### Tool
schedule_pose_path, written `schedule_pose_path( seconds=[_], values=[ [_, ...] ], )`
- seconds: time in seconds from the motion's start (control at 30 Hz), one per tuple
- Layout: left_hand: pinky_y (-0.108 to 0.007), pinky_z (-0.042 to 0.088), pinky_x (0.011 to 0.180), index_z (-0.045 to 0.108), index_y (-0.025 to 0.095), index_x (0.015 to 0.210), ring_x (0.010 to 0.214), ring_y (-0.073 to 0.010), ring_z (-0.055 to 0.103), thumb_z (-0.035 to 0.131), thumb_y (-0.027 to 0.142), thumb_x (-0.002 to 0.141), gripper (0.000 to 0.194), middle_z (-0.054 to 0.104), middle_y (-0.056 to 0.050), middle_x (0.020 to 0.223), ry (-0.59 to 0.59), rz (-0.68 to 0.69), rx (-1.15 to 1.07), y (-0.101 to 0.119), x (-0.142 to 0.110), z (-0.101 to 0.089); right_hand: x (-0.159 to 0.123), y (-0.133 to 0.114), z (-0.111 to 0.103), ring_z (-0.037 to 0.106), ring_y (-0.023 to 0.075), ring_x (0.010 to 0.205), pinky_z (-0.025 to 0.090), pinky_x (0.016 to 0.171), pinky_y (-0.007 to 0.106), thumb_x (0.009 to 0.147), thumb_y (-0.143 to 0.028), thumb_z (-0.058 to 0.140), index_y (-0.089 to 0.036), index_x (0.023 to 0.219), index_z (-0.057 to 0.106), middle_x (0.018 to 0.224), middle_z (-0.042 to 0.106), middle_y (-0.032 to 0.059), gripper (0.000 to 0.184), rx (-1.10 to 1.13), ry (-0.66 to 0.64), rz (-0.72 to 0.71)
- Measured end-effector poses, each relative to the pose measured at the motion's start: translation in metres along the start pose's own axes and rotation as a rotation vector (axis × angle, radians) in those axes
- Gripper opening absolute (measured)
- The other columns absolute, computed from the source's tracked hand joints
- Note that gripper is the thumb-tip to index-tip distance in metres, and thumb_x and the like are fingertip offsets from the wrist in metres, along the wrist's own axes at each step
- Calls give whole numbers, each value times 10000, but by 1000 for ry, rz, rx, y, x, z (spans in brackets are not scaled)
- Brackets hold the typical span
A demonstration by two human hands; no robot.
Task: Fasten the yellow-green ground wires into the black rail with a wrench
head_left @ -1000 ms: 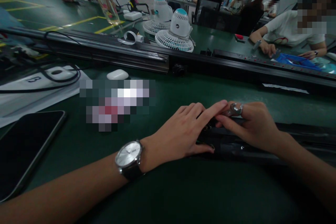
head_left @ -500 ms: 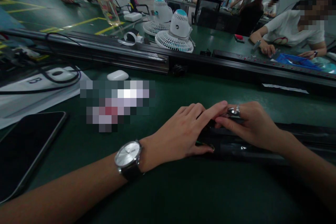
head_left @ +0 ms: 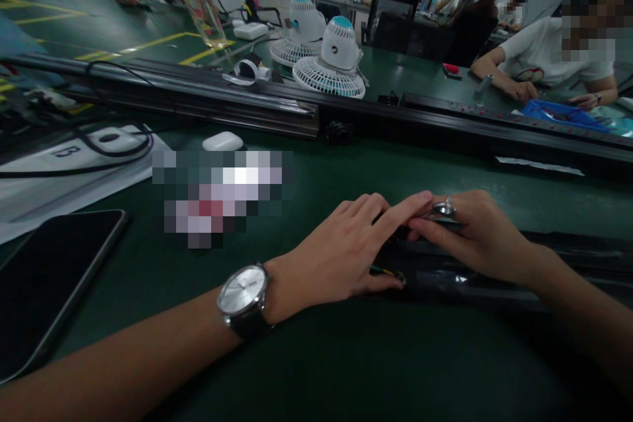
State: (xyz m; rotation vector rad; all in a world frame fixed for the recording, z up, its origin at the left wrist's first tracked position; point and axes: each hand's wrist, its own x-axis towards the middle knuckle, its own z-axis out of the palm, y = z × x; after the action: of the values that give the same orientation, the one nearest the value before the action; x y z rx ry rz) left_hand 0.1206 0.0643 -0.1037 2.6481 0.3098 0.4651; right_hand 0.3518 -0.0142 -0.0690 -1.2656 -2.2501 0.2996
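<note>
My left hand, with a wristwatch, lies across the end of a long black strip on the green table. Its thumb presses the near edge, the other fingers curl over the far side, and the index finger reaches to my right hand's fingertips. By the thumb, thin green and yellow wires show. My right hand is closed in a pinch above the strip. A shiny silver piece shows at its fingers; whether it is a ring or a held part, I cannot tell. The palms hide what lies between.
A dark phone lies at left, near white paper with a black cable. A white case lies beside a blurred-out patch. Black rails cross the table; beyond stand two white fans and a bottle. A co-worker sits far right.
My hands have hardly moved; the right fingers have shifted slightly and more of the silver piece and the wires shows. The co-worker's hand at right has moved away from a small grey cylinder.
</note>
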Motion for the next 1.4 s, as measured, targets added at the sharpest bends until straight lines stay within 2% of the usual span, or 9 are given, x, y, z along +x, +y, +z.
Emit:
schedule_pose_path(
  seconds=[0.1, 0.4, 0.53, 0.63, 0.73, 0.87, 0.97, 1.1, 1.4],
  values=[
    [-470, 495, 971, 8, 300, 1656, 1104, -289, 552, 852, 377, 835, 1179, 541, -113, 1323, -5, 0, 17, 0, 0, -1, 0, 0, -1, 621, 117, 572, 411, 554, 246, 1039, -216, 574, -141, 865, 685, 692, 699, 10, 219, -3, -10, -1],
    [-473, 481, 1013, 1, 284, 1656, 1154, -289, 541, 815, 438, 871, 1141, 519, -122, 1368, -4, 27, 8, -2, 0, -1, 3, -1, -8, 737, 124, 741, 493, 674, 211, 1009, -167, 630, -168, 950, 737, 846, 800, 10, 123, 102, -56, 8],
    [-480, 476, 1017, -13, 300, 1656, 1166, -297, 534, 826, 458, 859, 1167, 512, -124, 1379, -8, 22, 1, -2, 0, -1, 4, 0, -8, 712, 122, 694, 477, 642, 227, 1005, -206, 648, -174, 909, 732, 802, 780, -2, 132, 143, -64, 73],
    [-469, 478, 1011, -7, 300, 1656, 1152, -289, 539, 829, 440, 860, 1163, 521, -119, 1360, -19, 18, 0, -1, 0, -3, 3, 2, -8, 685, 120, 658, 466, 626, 243, 1006, -229, 646, -178, 867, 723, 757, 754, -13, 167, 152, -48, 124],
    [-448, 487, 987, -9, 308, 1655, 1114, -271, 547, 829, 438, 861, 1162, 532, -102, 1328, -25, 11, 9, 0, 1, -4, 3, 1, -8, 715, 134, 707, 488, 663, 256, 1007, -228, 634, -195, 863, 735, 794, 773, -10, 179, 154, -23, 179],
    [-432, 494, 961, 18, 304, 1657, 1086, -263, 552, 809, 452, 878, 1120, 541, -94, 1292, -32, -9, 33, 2, 1, -5, 2, -3, -7, 748, 146, 721, 520, 699, 268, 982, -204, 648, -222, 916, 732, 791, 794, -24, 108, 133, 97, 239],
    [-445, 496, 958, 14, 300, 1658, 1094, -275, 553, 805, 459, 879, 1122, 537, -111, 1314, -30, 1, 41, 0, 0, -4, 0, -6, -6, 752, 152, 686, 521, 644, 268, 955, -194, 669, -223, 951, 718, 773, 794, -27, 58, 79, 142, 216],
    [-470, 492, 982, -9, 300, 1657, 1131, -292, 549, 804, 455, 880, 1135, 524, -131, 1367, -4, 25, 21, -3, -1, -2, 0, -8, -4, 734, 143, 628, 493, 572, 262, 965, -221, 669, -216, 918, 711, 782, 794, -15, 63, -3, 115, 133],
    [-484, 493, 996, 18, 282, 1656, 1153, -304, 553, 796, 444, 886, 1106, 526, -137, 1375, 5, 30, -1, -3, -1, -2, 1, -4, -3, 730, 137, 632, 491, 581, 245, 971, -192, 668, -208, 892, 698, 791, 791, -3, 85, -18, 61, 59]
  ],
)
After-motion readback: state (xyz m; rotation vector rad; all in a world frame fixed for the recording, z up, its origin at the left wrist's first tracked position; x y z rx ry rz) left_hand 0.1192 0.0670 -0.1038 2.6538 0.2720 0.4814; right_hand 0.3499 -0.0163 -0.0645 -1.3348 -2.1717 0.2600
